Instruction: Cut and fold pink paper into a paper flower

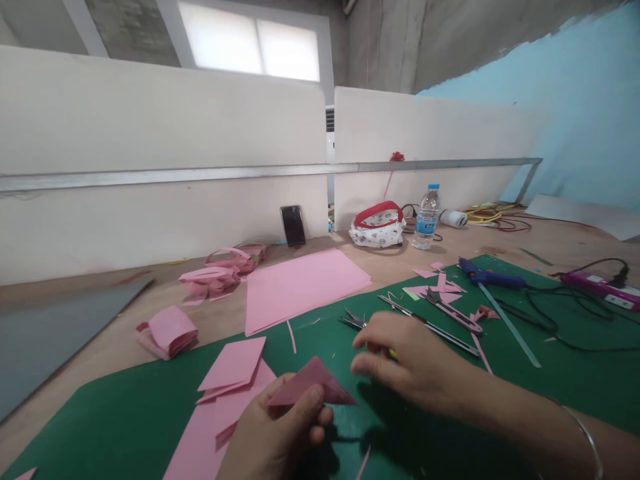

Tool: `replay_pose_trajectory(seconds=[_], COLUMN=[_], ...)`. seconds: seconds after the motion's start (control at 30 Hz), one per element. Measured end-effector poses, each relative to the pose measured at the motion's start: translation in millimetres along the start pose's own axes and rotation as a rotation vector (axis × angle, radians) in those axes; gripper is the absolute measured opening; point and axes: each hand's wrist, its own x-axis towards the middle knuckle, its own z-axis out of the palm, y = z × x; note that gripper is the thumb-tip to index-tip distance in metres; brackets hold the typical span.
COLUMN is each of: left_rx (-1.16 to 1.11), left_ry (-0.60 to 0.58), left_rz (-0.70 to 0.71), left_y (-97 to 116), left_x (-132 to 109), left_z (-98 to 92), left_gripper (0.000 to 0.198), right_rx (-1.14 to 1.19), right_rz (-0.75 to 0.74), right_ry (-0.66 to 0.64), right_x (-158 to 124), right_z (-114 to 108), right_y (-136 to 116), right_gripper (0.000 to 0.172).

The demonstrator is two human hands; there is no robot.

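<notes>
My left hand [287, 423] is closed on a folded pink paper triangle [315, 383], pinched between thumb and fingers above the mat. My right hand [395, 357] hovers to its right, thumb and fingers curved but apart, with nothing visible between them. Just behind the right hand lie scissors [354, 321]; their blades show, while the hand hides most of the handle. Folded pink paper pieces [237, 367] are stacked by my left hand. Pink paper sheets [305, 287] lie farther back on the table.
On the green cutting mat [125, 400] are tweezers [450, 339], a pink utility knife [455, 313] and a blue glue gun [493, 275] with paper scraps. Behind stand a phone [293, 225], a pouch [377, 230] and a water bottle [427, 220]. Folded pink shapes [173, 331] sit left.
</notes>
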Motion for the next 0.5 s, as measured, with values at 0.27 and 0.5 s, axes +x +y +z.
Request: replay_pose_trajectory(seconds=[0.27,0.5], left_rx=[0.2,0.326], left_ry=[-0.012,0.143], left_rz=[0.142,0.297], left_y=[15.9,57.2], left_x=[-6.5,-0.1], left_z=[8.1,-10.7], left_gripper=[0.02,0.028], right_rx=[0.341,0.443], right_rz=[-0.199,-0.041], right_ry=[-0.04,0.04], right_x=[-10.6,2.3], right_z=[17.5,-5.7], right_y=[-10.1,3.1], right_gripper=[0.024,0.02])
